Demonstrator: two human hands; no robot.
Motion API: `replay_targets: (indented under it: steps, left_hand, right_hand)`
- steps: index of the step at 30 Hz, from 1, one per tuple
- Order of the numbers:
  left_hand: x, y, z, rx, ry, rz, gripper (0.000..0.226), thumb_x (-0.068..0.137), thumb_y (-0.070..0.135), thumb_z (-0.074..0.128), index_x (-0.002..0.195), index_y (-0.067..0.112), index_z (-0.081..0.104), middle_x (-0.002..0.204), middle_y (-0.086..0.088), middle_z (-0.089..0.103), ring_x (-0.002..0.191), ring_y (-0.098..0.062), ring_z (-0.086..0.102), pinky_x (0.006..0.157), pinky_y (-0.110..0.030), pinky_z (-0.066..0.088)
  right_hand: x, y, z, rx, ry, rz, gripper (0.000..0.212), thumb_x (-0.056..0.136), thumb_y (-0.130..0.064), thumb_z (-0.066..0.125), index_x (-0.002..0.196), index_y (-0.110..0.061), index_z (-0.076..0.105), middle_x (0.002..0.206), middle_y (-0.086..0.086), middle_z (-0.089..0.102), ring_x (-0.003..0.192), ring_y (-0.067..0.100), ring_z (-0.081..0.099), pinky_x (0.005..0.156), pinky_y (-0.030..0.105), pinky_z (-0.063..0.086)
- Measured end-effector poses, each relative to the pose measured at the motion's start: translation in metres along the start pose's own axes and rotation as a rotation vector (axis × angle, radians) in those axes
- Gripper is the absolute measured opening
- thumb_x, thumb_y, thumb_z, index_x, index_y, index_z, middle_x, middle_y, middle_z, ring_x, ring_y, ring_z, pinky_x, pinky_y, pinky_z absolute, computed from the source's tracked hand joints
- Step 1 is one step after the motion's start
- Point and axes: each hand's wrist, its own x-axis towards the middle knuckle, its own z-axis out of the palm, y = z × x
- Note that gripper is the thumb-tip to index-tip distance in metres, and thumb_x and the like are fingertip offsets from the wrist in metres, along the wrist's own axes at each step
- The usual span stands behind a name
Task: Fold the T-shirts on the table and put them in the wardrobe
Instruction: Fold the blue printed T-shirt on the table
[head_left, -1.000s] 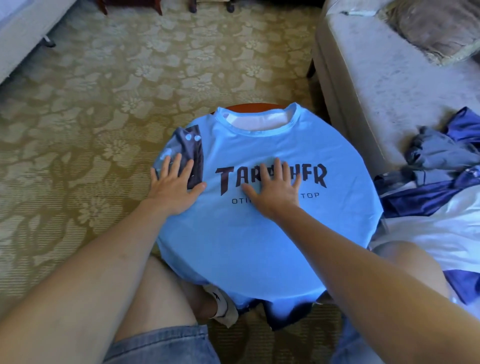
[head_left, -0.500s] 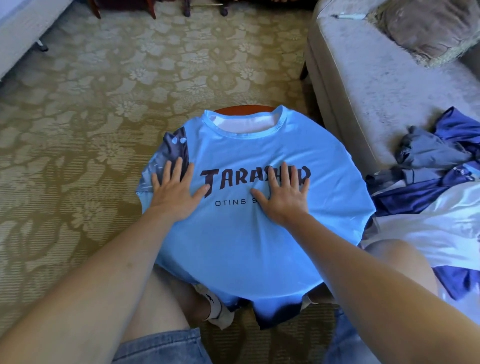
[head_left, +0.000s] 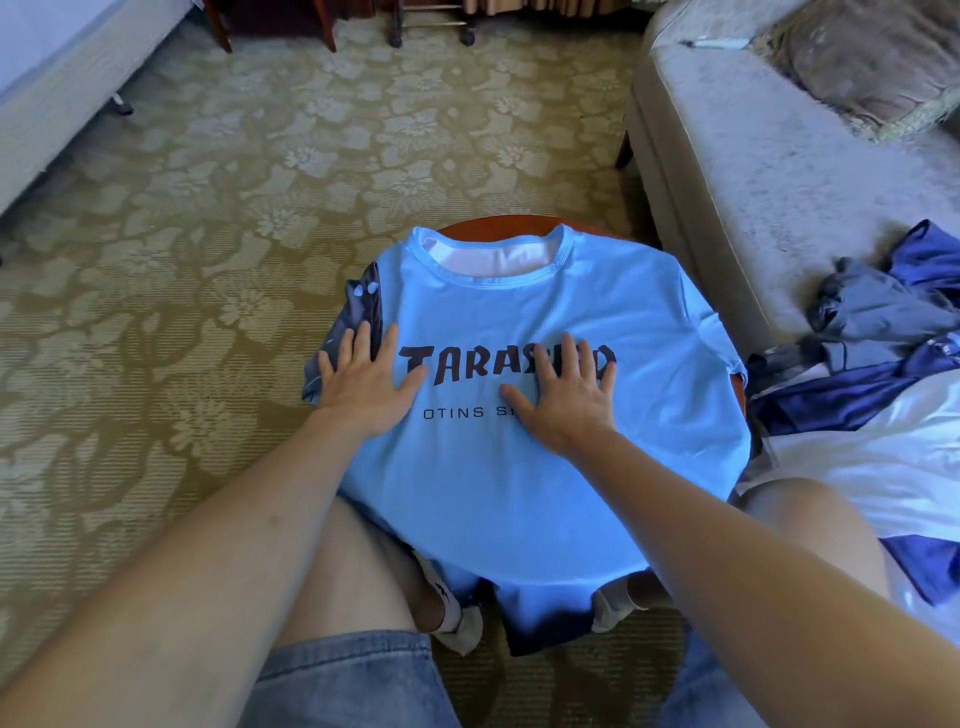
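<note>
A light blue T-shirt (head_left: 524, 499) with dark lettering lies front up over a small round wooden table (head_left: 498, 226), collar at the far side, hem hanging off the near edge. Its dark left sleeve (head_left: 358, 317) drapes over the table's left edge. My left hand (head_left: 366, 382) presses flat on the shirt by that sleeve, fingers straight and spread. My right hand (head_left: 569, 392) lies flat on the chest print, covering the end of the lettering.
A pale sofa (head_left: 769, 171) with a cushion (head_left: 872, 62) stands to the right. A heap of blue, grey and white clothes (head_left: 893, 374) lies on it beside the table. Patterned carpet (head_left: 208, 249) spreads left and ahead; furniture legs (head_left: 322, 26) stand at the far edge.
Both hands have slid a little outward across the shirt, the right one from the middle of the lettering toward its right end. The shirt stays flat on the table.
</note>
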Motion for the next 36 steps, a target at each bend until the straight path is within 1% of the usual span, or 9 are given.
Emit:
replay_targets:
  steps: [5, 11, 14, 18, 22, 25, 29, 31, 36]
  left_hand:
    - [0.007, 0.007, -0.005, 0.024, 0.058, -0.026, 0.081, 0.09, 0.075, 0.016, 0.155, 0.03, -0.003, 0.163, -0.004, -0.005, 0.15, -0.027, -0.005, 0.119, -0.054, -0.001]
    - [0.016, 0.045, -0.009, 0.055, 0.052, 0.034, 0.082, 0.09, 0.075, 0.017, 0.155, 0.029, -0.003, 0.163, -0.005, -0.007, 0.15, -0.026, -0.007, 0.119, -0.054, -0.002]
    - [0.018, 0.076, -0.009, 0.075, 0.048, 0.1, 0.08, 0.092, 0.073, 0.018, 0.155, 0.029, -0.004, 0.163, -0.004, -0.01, 0.15, -0.026, -0.009, 0.12, -0.053, -0.002]
    - [0.02, 0.131, -0.007, 0.092, 0.021, 0.243, 0.076, 0.095, 0.068, 0.019, 0.156, 0.029, -0.003, 0.163, -0.002, -0.012, 0.15, -0.026, -0.01, 0.12, -0.053, 0.0]
    - [0.018, 0.194, 0.003, 0.084, -0.031, 0.366, 0.074, 0.096, 0.066, 0.023, 0.155, 0.031, -0.003, 0.163, 0.0, -0.014, 0.149, -0.027, -0.01, 0.119, -0.055, 0.001]
    - [0.016, 0.228, 0.014, 0.092, -0.089, 0.371, 0.075, 0.095, 0.068, 0.024, 0.155, 0.032, -0.003, 0.163, 0.001, -0.015, 0.149, -0.028, -0.011, 0.118, -0.058, 0.003]
    - [0.016, 0.245, 0.022, 0.187, -0.13, 0.31, 0.078, 0.092, 0.072, 0.018, 0.155, 0.033, -0.006, 0.162, -0.003, -0.019, 0.148, -0.033, -0.015, 0.115, -0.064, 0.0]
    - [0.016, 0.247, 0.021, 0.205, -0.126, 0.296, 0.078, 0.092, 0.073, 0.018, 0.154, 0.033, -0.006, 0.162, -0.004, -0.018, 0.148, -0.035, -0.014, 0.115, -0.064, 0.001]
    - [0.015, 0.246, 0.018, 0.23, -0.133, 0.28, 0.078, 0.092, 0.072, 0.018, 0.154, 0.033, -0.007, 0.161, -0.004, -0.019, 0.148, -0.035, -0.012, 0.117, -0.061, 0.003]
  right_hand:
    - [0.001, 0.028, -0.009, 0.014, -0.006, 0.046, 0.077, 0.093, -0.07, 0.022, 0.155, -0.025, 0.01, 0.163, 0.007, -0.004, 0.15, 0.028, -0.009, 0.118, 0.057, -0.003]
    - [0.001, 0.042, -0.007, 0.045, -0.039, 0.03, 0.076, 0.094, -0.069, 0.021, 0.155, -0.027, 0.007, 0.163, 0.004, -0.006, 0.149, 0.025, -0.01, 0.119, 0.055, -0.003]
    - [0.004, 0.053, -0.012, 0.112, 0.011, 0.067, 0.071, 0.096, -0.064, 0.023, 0.155, -0.024, 0.013, 0.162, 0.007, 0.003, 0.15, 0.026, -0.006, 0.118, 0.054, -0.004]
    - [0.005, 0.091, -0.025, 0.189, 0.096, 0.204, 0.065, 0.099, -0.056, 0.028, 0.154, -0.022, 0.018, 0.159, 0.01, 0.016, 0.149, 0.027, 0.005, 0.119, 0.054, 0.0]
    - [-0.002, 0.136, -0.032, 0.232, 0.209, 0.345, 0.062, 0.1, -0.051, 0.034, 0.151, -0.019, 0.026, 0.153, 0.012, 0.029, 0.143, 0.03, 0.023, 0.116, 0.051, 0.016]
    - [-0.012, 0.163, -0.033, 0.384, 0.285, 0.493, 0.06, 0.099, -0.049, 0.039, 0.15, -0.019, 0.028, 0.143, 0.014, 0.037, 0.132, 0.036, 0.035, 0.106, 0.05, 0.03]
    - [-0.023, 0.186, -0.026, 0.674, 0.162, 0.637, 0.069, 0.098, -0.059, 0.029, 0.155, -0.025, 0.011, 0.146, 0.018, 0.04, 0.128, 0.039, 0.044, 0.101, 0.048, 0.037]
    - [-0.028, 0.188, -0.021, 0.793, 0.087, 0.669, 0.072, 0.096, -0.064, 0.026, 0.156, -0.028, 0.006, 0.147, 0.019, 0.043, 0.13, 0.039, 0.045, 0.102, 0.046, 0.036]
    - [-0.023, 0.195, -0.014, 1.084, 0.05, 0.635, 0.07, 0.1, -0.059, 0.027, 0.157, -0.027, 0.003, 0.159, 0.006, 0.026, 0.143, 0.031, 0.029, 0.112, 0.037, 0.023]
